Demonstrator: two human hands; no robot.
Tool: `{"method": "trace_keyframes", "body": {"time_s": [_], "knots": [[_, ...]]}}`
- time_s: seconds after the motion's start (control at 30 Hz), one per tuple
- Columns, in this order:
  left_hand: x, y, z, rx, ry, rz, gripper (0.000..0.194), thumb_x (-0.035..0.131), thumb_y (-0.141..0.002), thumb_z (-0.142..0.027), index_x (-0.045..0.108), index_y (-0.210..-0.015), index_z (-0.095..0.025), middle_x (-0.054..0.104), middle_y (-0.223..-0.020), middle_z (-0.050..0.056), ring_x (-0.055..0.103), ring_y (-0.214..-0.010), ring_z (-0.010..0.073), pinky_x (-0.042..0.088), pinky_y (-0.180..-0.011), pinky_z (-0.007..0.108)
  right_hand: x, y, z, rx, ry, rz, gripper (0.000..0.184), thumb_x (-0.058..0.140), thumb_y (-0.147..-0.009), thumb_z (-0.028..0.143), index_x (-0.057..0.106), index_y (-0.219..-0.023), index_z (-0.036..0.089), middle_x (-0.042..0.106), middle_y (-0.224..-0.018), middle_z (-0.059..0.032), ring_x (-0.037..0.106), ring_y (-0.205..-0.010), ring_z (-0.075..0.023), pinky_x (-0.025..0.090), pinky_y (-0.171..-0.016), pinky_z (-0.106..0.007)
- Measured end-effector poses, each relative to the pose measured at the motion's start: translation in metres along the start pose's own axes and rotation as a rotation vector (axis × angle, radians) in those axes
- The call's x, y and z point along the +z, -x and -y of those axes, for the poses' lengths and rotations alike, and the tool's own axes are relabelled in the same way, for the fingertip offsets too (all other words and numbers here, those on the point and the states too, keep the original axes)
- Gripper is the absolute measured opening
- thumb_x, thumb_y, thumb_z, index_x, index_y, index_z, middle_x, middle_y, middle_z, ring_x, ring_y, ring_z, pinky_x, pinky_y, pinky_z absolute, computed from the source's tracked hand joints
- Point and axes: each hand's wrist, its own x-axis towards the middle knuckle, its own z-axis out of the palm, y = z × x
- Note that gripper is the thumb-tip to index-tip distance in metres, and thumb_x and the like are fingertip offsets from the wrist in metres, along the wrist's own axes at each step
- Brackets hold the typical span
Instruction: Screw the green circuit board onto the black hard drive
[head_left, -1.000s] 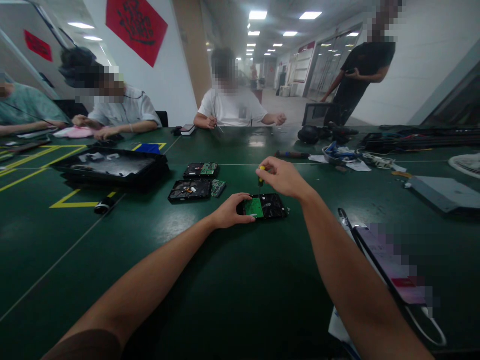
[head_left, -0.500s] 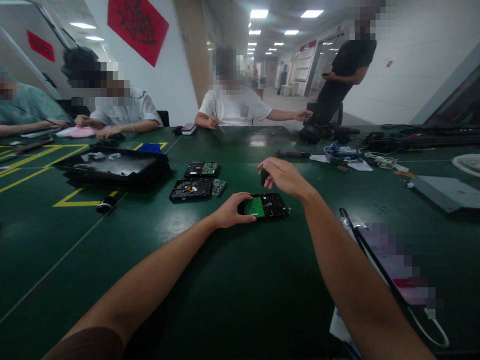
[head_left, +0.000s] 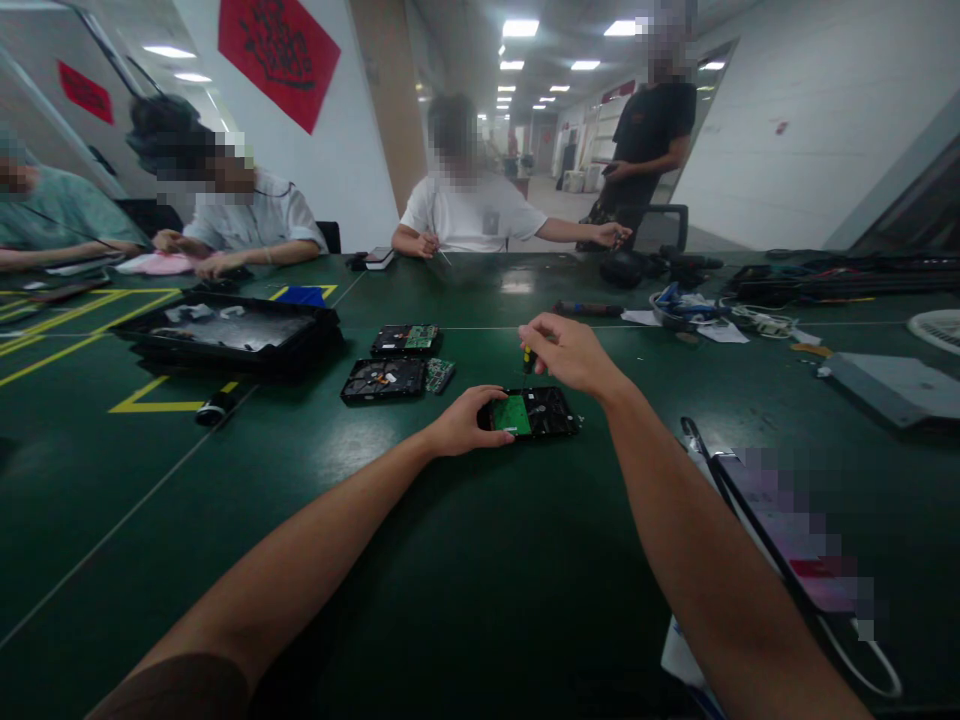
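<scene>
A hard drive (head_left: 553, 410) lies on the green table with its green circuit board (head_left: 511, 415) facing up. My left hand (head_left: 472, 420) grips its left end, thumb on the near edge and fingers on the far edge. Above the drive's far side, my right hand (head_left: 559, 348) is closed round the yellow and black handle of a screwdriver (head_left: 529, 358). The screwdriver stands about upright over the drive; its tip is too small to make out. Tiny screws (head_left: 580, 420) seem to lie at the drive's right end.
Two more hard drives (head_left: 384, 379) and a loose circuit board (head_left: 440, 375) lie to the left. Beyond them are stacked black trays (head_left: 225, 335). A grey metal box (head_left: 892, 388), cables (head_left: 765, 320) and a dark-handled tool (head_left: 589, 309) lie to the right. Co-workers sit across the table.
My right hand has turned its fingers slightly round the screwdriver, and more of the yellow handle shows. My left hand and the drive stay put. The standing person has moved left.
</scene>
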Motion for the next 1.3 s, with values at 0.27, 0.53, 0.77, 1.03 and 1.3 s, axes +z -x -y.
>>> {"method": "trace_keyframes", "body": {"time_s": [0.27, 0.53, 0.77, 1.03, 1.3], "knots": [[-0.002, 0.001, 0.002, -0.032, 0.041, 0.02, 0.08, 0.082, -0.069, -0.054, 0.054, -0.138, -0.025, 0.049, -0.15, 0.011, 0.046, -0.139, 0.032, 0.035, -0.118, 0.05, -0.003, 0.0, -0.002, -0.064, 0.18, -0.036, 0.021, 0.066, -0.083, 0.038, 0.068, -0.095, 0.021, 0.069, -0.085, -0.0049, 0.059, -0.074, -0.0189, 0.043, -0.068, -0.033], [-0.001, 0.001, 0.0, -0.038, 0.034, 0.018, 0.083, 0.081, -0.07, -0.055, 0.052, -0.141, -0.024, 0.049, -0.15, 0.011, 0.046, -0.139, 0.0316, 0.036, -0.118, 0.05, -0.004, -0.001, -0.001, -0.096, 0.207, -0.038, 0.017, 0.064, -0.084, 0.033, 0.07, -0.094, 0.021, 0.07, -0.087, -0.0053, 0.059, -0.075, -0.0192, 0.043, -0.069, -0.034], [0.0, 0.001, 0.004, -0.036, 0.038, 0.014, 0.083, 0.081, -0.07, -0.054, 0.051, -0.141, -0.025, 0.049, -0.15, 0.012, 0.045, -0.139, 0.0327, 0.035, -0.118, 0.052, -0.01, -0.002, 0.0, -0.078, 0.156, -0.143, 0.024, 0.066, -0.084, 0.04, 0.069, -0.099, 0.021, 0.069, -0.087, -0.0054, 0.058, -0.074, -0.019, 0.043, -0.068, -0.034], [0.0, 0.001, 0.005, -0.028, 0.028, 0.026, 0.088, 0.08, -0.071, -0.056, 0.047, -0.145, -0.023, 0.048, -0.15, 0.013, 0.044, -0.14, 0.0324, 0.035, -0.119, 0.051, -0.043, -0.002, -0.017, -0.04, 0.183, -0.316, 0.034, 0.059, -0.091, 0.052, 0.07, -0.101, 0.021, 0.067, -0.086, -0.0063, 0.058, -0.075, -0.0197, 0.045, -0.068, -0.035], [0.001, 0.002, -0.002, -0.011, -0.058, 0.023, 0.1, 0.081, -0.067, -0.061, 0.041, -0.15, -0.021, 0.048, -0.15, 0.014, 0.044, -0.139, 0.0355, 0.037, -0.117, 0.052, -0.046, 0.008, -0.078, 0.361, 0.09, 0.514, 0.017, 0.072, -0.079, 0.035, 0.068, -0.087, 0.021, 0.068, -0.078, -0.0057, 0.064, -0.066, -0.0186, 0.05, -0.054, -0.03]]}}
